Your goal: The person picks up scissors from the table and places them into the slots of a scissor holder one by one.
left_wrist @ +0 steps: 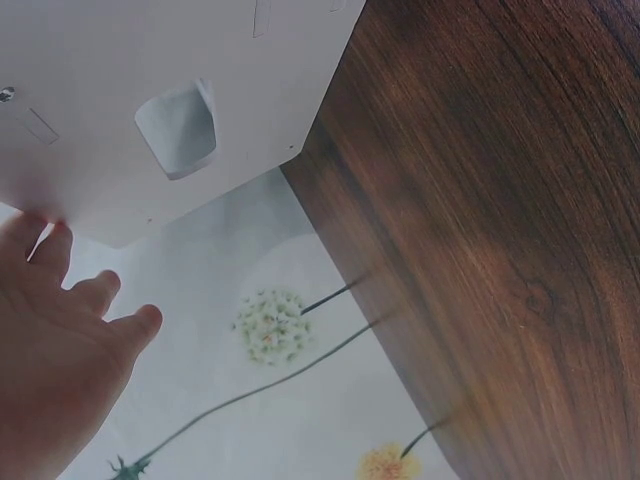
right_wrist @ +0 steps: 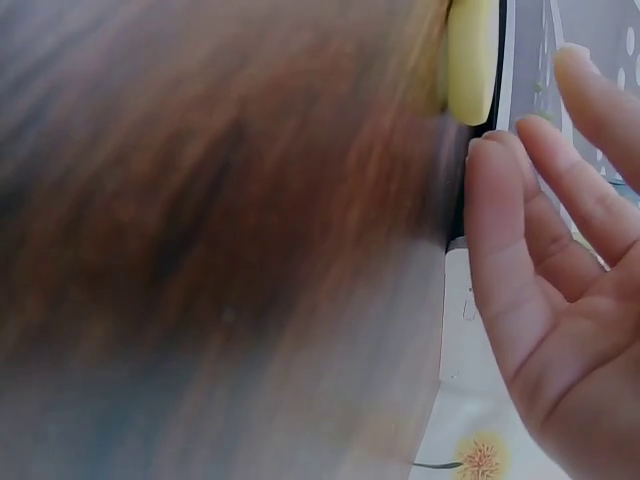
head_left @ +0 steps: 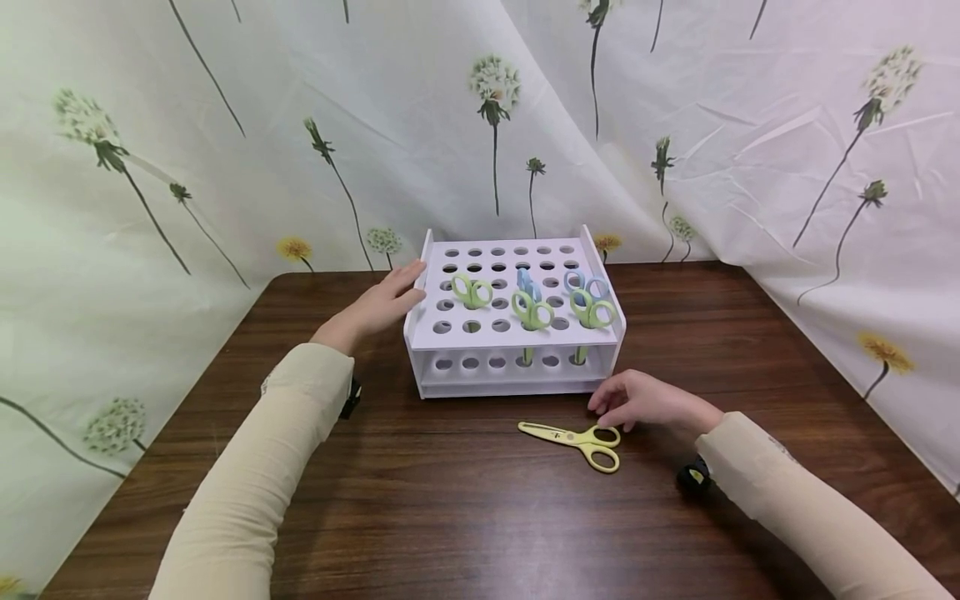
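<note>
A white rack with rows of round holes stands on the table. My left hand touches its left side panel with the fingertips, fingers fairly straight. Yellow scissors lie flat in front of the rack, blades pointing left and handles right. Right beside those handles is my right hand, its fingers loosely bent. In the right wrist view, the thumb and fingers stand apart with nothing held, near a yellow scissors handle. Green scissors and blue scissors stand handles up in the rack.
The dark wooden table extends around the rack on both sides and in front. A white curtain printed with dandelions hangs behind it, close to the rack's back.
</note>
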`<state>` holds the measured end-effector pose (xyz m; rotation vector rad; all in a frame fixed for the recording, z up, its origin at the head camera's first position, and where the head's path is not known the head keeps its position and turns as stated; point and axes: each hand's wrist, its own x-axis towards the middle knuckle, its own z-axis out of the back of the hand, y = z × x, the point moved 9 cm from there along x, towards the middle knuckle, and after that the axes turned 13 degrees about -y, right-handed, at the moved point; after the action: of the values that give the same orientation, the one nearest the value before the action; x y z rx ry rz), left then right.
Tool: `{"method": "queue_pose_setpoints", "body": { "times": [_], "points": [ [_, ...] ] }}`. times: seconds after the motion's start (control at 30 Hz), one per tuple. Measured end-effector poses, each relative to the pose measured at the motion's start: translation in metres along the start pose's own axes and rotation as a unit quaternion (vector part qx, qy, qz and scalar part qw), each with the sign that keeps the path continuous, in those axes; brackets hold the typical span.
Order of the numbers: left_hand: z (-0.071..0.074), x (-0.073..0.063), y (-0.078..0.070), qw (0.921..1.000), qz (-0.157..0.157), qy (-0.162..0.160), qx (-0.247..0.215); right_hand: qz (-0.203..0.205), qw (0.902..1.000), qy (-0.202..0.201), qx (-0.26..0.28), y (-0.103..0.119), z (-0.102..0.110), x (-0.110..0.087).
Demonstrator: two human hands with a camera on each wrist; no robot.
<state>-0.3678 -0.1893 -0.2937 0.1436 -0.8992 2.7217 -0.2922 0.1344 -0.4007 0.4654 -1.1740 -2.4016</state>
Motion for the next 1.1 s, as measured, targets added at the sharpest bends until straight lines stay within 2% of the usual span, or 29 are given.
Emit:
{"method": "queue_pose_setpoints", "body": {
  "times": [0.57, 0.8, 1.1],
  "points": [
    [-0.001, 0.0, 0.002, 0.9999, 0.008, -0.005, -0.006, 0.022, 0.9948, 0.033, -0.094, 0.002, -0.014, 0.004],
    [-0.001, 0.0, 0.003, 0.9999, 0.009, -0.005, -0.004, 0.036, 0.9946, 0.028, -0.093, 0.004, -0.012, 0.004],
    [0.001, 0.0, 0.001, 1.0, 0.004, -0.007, -0.005, 0.019, 0.9975, 0.019, -0.065, 0.006, -0.007, 0.003]
  ]
}}
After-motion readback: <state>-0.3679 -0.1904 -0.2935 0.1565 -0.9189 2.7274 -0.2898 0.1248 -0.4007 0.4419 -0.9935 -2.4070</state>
